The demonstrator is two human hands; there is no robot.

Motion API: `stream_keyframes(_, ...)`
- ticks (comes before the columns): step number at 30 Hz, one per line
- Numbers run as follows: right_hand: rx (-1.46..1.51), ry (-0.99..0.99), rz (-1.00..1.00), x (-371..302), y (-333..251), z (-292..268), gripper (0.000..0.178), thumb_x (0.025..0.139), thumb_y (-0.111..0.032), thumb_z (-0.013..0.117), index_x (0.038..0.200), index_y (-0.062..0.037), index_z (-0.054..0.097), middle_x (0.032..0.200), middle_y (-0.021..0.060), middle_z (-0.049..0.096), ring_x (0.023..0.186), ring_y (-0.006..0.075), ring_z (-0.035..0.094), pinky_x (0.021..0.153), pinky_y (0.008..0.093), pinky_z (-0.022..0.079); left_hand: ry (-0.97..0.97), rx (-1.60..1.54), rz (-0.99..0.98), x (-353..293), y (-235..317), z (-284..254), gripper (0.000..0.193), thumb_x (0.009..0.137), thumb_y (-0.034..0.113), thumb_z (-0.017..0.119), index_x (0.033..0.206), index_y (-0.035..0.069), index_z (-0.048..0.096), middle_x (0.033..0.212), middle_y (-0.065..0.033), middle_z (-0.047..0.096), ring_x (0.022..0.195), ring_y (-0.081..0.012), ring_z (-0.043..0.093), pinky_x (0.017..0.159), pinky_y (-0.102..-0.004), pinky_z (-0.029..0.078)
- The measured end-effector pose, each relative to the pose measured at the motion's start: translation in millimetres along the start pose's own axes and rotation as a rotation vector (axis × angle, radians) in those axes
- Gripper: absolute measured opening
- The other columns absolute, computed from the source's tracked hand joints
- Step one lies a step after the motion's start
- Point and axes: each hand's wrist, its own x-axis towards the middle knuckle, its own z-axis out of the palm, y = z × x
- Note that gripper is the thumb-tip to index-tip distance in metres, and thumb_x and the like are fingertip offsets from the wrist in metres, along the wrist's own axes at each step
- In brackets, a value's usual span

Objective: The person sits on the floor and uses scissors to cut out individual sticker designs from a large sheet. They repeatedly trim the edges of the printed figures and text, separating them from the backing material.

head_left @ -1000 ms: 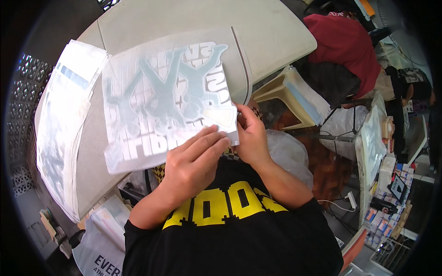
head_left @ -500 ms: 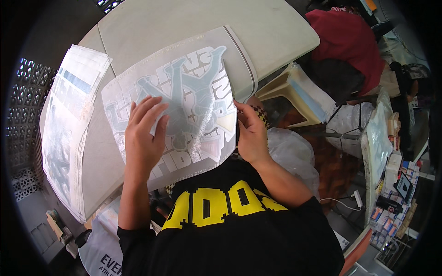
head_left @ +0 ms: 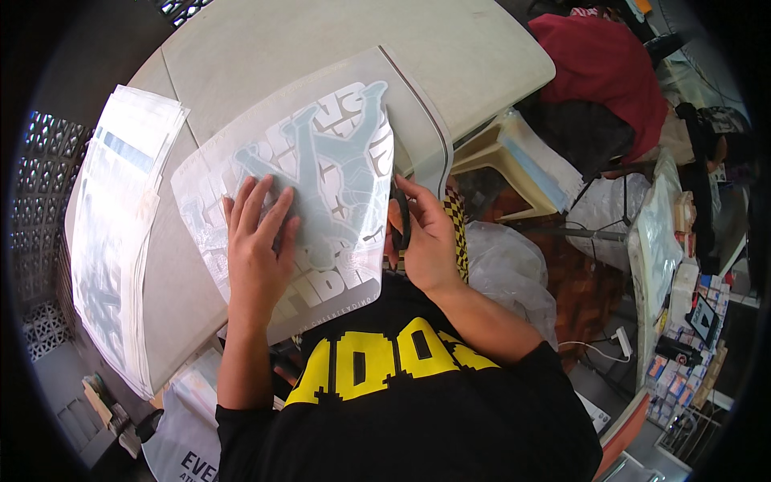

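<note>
A translucent printed film sheet, with pale blue-grey figures and white block letters, lies across the table's near edge. My left hand rests on its left part, fingers stretched and spread, gripping nothing. Beside the sheet's right edge, my right hand is closed round the black handles of a pair of scissors. The sheet covers most of the blades. A clear margin of film with a dark line runs along the right side and bends down over the table edge.
A stack of similar printed sheets lies on the table at the left. To the right stand a beige plastic stool with sheets on it and clear plastic bags. Farther right, a person in a red top is bent over.
My left hand has come down flat onto the sheet. The right hand has turned, bringing the black scissor handles into view, and the sheet's right edge has lifted and curled.
</note>
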Motion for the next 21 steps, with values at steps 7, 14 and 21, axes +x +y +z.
stream_keyframes(7, 0.364, -0.003, -0.157, 11.8, 7.7, 24.6, 0.043, 0.107, -0.015, 0.055, 0.143, 0.0033, 0.044, 0.118, 0.0116, 0.066, 0.104, 0.0123, 0.064, 0.089, 0.0252, 0.053, -0.017, -0.003, -0.013, 1.2, 2.4, -3.3, 0.034, 0.089, 0.006, 0.071, 0.123, 0.009, 0.073, 0.139, -0.0158, 0.061, 0.139, -0.0374, 0.049, 0.121, -0.0554, 0.027)
stream_keyframes(14, 0.497, 0.105, -0.043, 20.5, -4.1, 37.8, 0.054, 0.103, -0.026, 0.062, 0.146, 0.0002, 0.04, 0.097, 0.0078, 0.065, 0.079, 0.0143, 0.066, 0.06, 0.029, 0.056, -0.014, 0.004, -0.008, 1.1, 2.0, -1.5, 0.033, 0.089, 0.007, 0.07, 0.122, 0.008, 0.073, 0.14, -0.0162, 0.061, 0.139, -0.0375, 0.048, 0.121, -0.0554, 0.026)
stream_keyframes(21, 0.448, 0.128, 0.009, 31.1, -15.1, 28.7, 0.048, 0.103, -0.027, 0.062, 0.141, -0.0012, 0.047, 0.084, 0.0061, 0.064, 0.056, 0.0136, 0.059, 0.046, 0.0288, 0.048, -0.006, -0.015, -0.009, 0.6, 0.9, -0.6, 0.032, 0.088, 0.008, 0.071, 0.12, 0.01, 0.075, 0.139, -0.0142, 0.062, 0.139, -0.0379, 0.048, 0.12, -0.0598, 0.026)
